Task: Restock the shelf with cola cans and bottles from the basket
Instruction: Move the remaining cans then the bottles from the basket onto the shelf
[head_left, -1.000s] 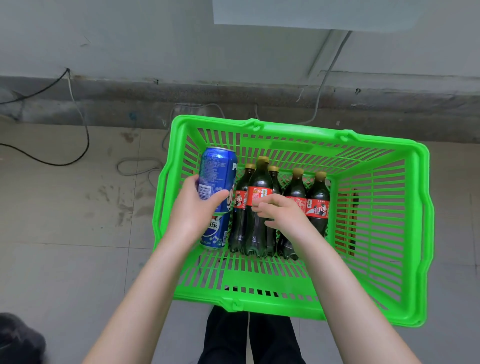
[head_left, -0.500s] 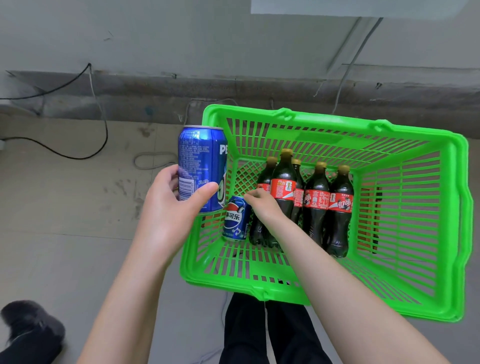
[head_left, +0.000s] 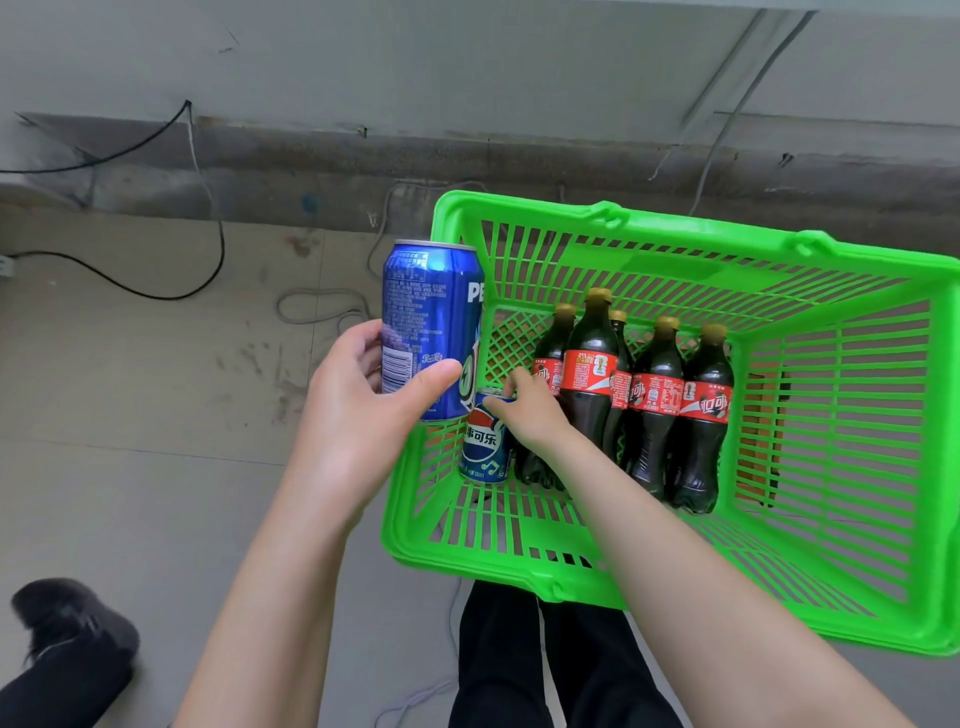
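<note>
A green plastic basket (head_left: 852, 291) stands on the floor at the right. My left hand (head_left: 358, 415) holds a blue cola can (head_left: 428, 322) upright above the basket's left rim. Inside the basket stands a second blue cola can (head_left: 483, 447), and my right hand (head_left: 530, 410) closes over its top, fingers curled around the rim. Right of it, several dark cola bottles (head_left: 649, 400) with red labels and gold caps stand in a row. No shelf is in view.
A grey wall with a dark base strip runs across the back. Black and grey cables (head_left: 156, 280) lie on the tiled floor at the left. My dark trouser legs (head_left: 519, 670) are under the basket's near edge; a dark shoe (head_left: 67, 623) is bottom left.
My left hand lifted the blue can up and left, out of the basket. My right hand moved from the bottle labels to the top of the second can.
</note>
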